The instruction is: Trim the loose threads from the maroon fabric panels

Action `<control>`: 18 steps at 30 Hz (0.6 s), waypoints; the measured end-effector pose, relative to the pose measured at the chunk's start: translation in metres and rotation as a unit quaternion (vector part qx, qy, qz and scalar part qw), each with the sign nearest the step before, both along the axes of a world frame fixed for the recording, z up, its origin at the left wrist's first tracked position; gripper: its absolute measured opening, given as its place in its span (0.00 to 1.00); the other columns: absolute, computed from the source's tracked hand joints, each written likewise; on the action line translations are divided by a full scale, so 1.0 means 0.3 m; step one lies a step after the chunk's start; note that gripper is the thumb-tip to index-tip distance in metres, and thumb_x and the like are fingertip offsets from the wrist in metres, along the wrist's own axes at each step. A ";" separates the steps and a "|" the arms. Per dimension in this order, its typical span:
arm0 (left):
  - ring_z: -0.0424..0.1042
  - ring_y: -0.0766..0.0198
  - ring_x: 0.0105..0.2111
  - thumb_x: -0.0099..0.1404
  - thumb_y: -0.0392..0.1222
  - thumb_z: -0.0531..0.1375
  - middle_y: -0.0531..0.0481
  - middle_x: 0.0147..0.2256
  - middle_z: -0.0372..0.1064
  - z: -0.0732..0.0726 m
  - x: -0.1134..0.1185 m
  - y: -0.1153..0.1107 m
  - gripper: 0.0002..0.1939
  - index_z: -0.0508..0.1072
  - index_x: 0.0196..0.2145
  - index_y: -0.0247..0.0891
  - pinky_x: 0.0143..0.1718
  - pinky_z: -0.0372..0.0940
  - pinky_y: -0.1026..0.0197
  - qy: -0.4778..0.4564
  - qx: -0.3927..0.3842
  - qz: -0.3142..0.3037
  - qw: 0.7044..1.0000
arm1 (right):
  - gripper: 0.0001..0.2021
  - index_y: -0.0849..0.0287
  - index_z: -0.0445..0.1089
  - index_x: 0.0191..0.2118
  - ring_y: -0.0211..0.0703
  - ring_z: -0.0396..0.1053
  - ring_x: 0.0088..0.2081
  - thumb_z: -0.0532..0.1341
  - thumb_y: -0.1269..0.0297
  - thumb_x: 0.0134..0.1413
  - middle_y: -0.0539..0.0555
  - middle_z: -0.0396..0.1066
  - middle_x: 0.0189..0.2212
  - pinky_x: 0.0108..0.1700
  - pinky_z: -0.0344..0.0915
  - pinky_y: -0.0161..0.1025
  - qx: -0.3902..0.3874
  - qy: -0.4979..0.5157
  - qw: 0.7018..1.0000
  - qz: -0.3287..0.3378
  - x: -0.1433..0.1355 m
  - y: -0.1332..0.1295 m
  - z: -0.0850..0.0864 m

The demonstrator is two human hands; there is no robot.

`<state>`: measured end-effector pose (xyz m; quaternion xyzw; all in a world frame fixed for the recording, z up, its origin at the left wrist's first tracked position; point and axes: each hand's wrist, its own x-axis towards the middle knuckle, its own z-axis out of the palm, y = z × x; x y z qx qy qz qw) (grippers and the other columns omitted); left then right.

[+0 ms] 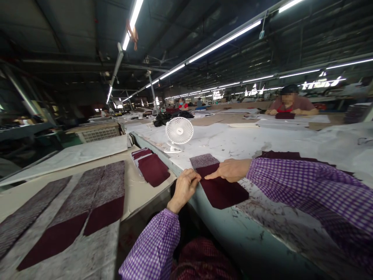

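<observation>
A maroon fabric piece (pixel 224 193) with a speckled grey section at its far end lies on the white table (pixel 215 136), partly over its rounded near edge. My left hand (pixel 185 186) pinches the fabric's left edge between thumb and fingers. From the right, my right hand (pixel 231 170) rests on the piece, its index finger stretched out and its tip close to the left fingertips. The other right fingers are curled under. Purple checked sleeves cover both arms.
A small white fan (pixel 179 131) stands beyond the fabric. Stacked maroon pieces (pixel 154 169) lie on the left table (pixel 142 194), with grey and maroon panels (pixel 106 216) further left. Dark red fabric (pixel 279 154) lies behind my right sleeve. A person (pixel 291 105) works across the table.
</observation>
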<state>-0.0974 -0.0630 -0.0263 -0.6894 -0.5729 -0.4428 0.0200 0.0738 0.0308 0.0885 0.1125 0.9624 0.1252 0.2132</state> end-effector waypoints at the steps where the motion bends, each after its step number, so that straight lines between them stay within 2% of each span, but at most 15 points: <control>1: 0.66 0.61 0.36 0.63 0.36 0.55 0.49 0.31 0.69 -0.007 -0.003 -0.001 0.08 0.74 0.32 0.39 0.39 0.61 0.59 -0.007 0.005 -0.004 1.000 | 0.35 0.46 0.49 0.63 0.42 0.67 0.30 0.51 0.79 0.50 0.57 0.73 0.33 0.26 0.51 0.35 0.006 -0.002 1.000 0.007 -0.004 -0.008 0.001; 4: 0.68 0.61 0.37 0.65 0.39 0.54 0.49 0.32 0.70 -0.027 -0.016 -0.006 0.10 0.75 0.33 0.39 0.40 0.63 0.60 -0.059 0.015 -0.011 0.998 | 0.36 0.46 0.47 0.64 0.41 0.66 0.28 0.50 0.80 0.51 0.57 0.72 0.31 0.26 0.51 0.36 0.033 -0.003 0.999 0.022 -0.012 -0.029 -0.012; 7: 0.69 0.60 0.40 0.67 0.40 0.51 0.47 0.37 0.71 -0.037 -0.020 -0.013 0.12 0.74 0.38 0.38 0.44 0.64 0.57 -0.067 0.038 0.017 0.997 | 0.33 0.46 0.46 0.64 0.43 0.67 0.29 0.48 0.78 0.54 0.58 0.72 0.30 0.29 0.53 0.37 0.049 0.023 0.998 0.027 -0.004 -0.042 -0.045; 9: 0.66 0.58 0.48 0.68 0.40 0.49 0.44 0.45 0.70 -0.038 -0.008 -0.020 0.15 0.70 0.48 0.38 0.51 0.61 0.54 -0.017 0.047 0.024 0.998 | 0.31 0.46 0.48 0.64 0.46 0.68 0.30 0.48 0.76 0.56 0.58 0.72 0.30 0.30 0.55 0.39 0.061 0.062 0.996 0.020 0.011 -0.041 -0.067; 12: 0.55 0.58 0.60 0.69 0.42 0.47 0.43 0.57 0.60 -0.036 0.019 -0.034 0.22 0.57 0.59 0.39 0.60 0.52 0.49 0.101 0.012 -0.006 0.995 | 0.26 0.50 0.52 0.62 0.52 0.70 0.36 0.51 0.68 0.58 0.61 0.71 0.35 0.35 0.58 0.42 0.068 0.118 0.990 -0.020 0.036 -0.023 -0.081; 15: 0.50 0.58 0.62 0.70 0.43 0.44 0.45 0.60 0.56 -0.030 0.031 -0.045 0.22 0.56 0.60 0.41 0.62 0.44 0.44 0.201 -0.028 -0.013 0.979 | 0.24 0.56 0.58 0.59 0.52 0.68 0.43 0.55 0.58 0.56 0.62 0.69 0.43 0.41 0.59 0.43 0.009 0.140 0.987 -0.082 0.043 0.014 -0.082; 18: 0.54 0.58 0.61 0.70 0.45 0.44 0.46 0.58 0.59 -0.020 0.025 -0.044 0.21 0.59 0.58 0.42 0.62 0.43 0.42 0.235 -0.043 -0.001 0.971 | 0.23 0.58 0.65 0.51 0.48 0.66 0.42 0.60 0.55 0.50 0.57 0.70 0.40 0.41 0.59 0.39 -0.083 0.155 0.978 -0.117 0.029 0.060 -0.083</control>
